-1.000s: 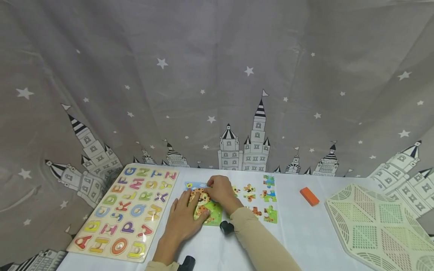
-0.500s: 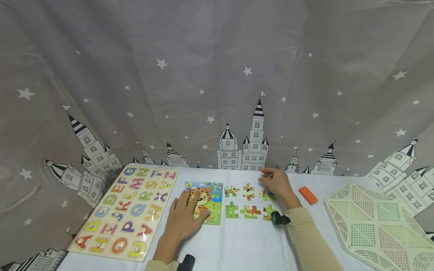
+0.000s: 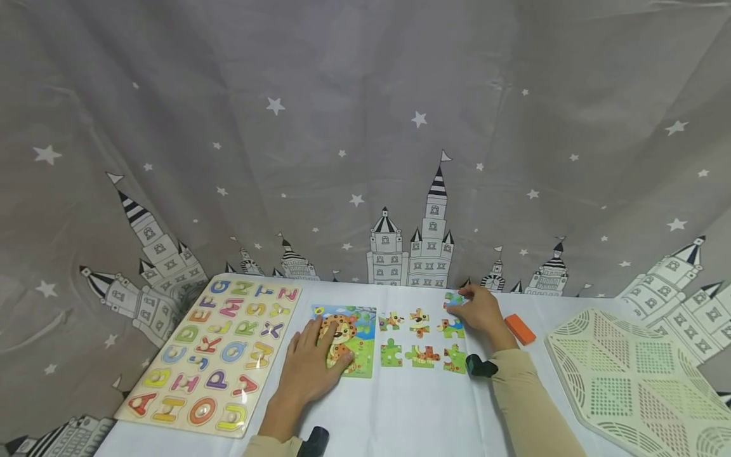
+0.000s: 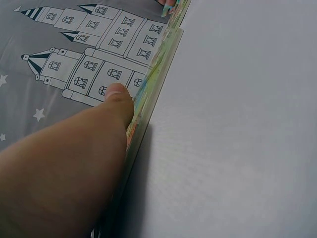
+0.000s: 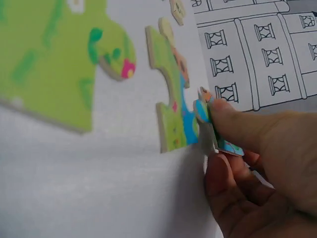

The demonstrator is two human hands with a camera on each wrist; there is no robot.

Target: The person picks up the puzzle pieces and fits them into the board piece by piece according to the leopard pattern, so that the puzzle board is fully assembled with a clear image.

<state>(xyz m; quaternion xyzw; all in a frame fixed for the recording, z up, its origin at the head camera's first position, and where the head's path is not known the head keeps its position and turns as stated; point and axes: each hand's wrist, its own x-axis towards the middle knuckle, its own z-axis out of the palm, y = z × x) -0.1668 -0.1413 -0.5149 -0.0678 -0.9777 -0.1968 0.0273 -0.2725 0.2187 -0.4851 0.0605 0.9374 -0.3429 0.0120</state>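
Observation:
My left hand [image 3: 311, 368] lies with spread fingers on the leopard picture puzzle board [image 3: 363, 365]. In the left wrist view its thumb [image 4: 118, 99] presses near the edge of the board. At the far right of the loose pieces, my right hand [image 3: 480, 314] pinches a blue-and-green puzzle piece [image 3: 453, 299] between thumb and fingers; the right wrist view shows this piece [image 5: 229, 148] tipped up on its edge. Just in front of it lies another blue, green and orange piece [image 3: 454, 328]. The left fingers cover part of the leopard picture.
Several loose puzzle pieces [image 3: 391, 352] lie in two rows right of the puzzle board. A wooden alphabet board [image 3: 200, 355] is on the left. An orange block [image 3: 520, 329] and a pale patterned hexagonal board [image 3: 634, 374] are to the right. A grey castle curtain [image 3: 320, 146] hangs behind.
My right hand has left the leopard puzzle, moved right to the far end of the loose pieces, and taken the back right piece. The left hand has stayed in place.

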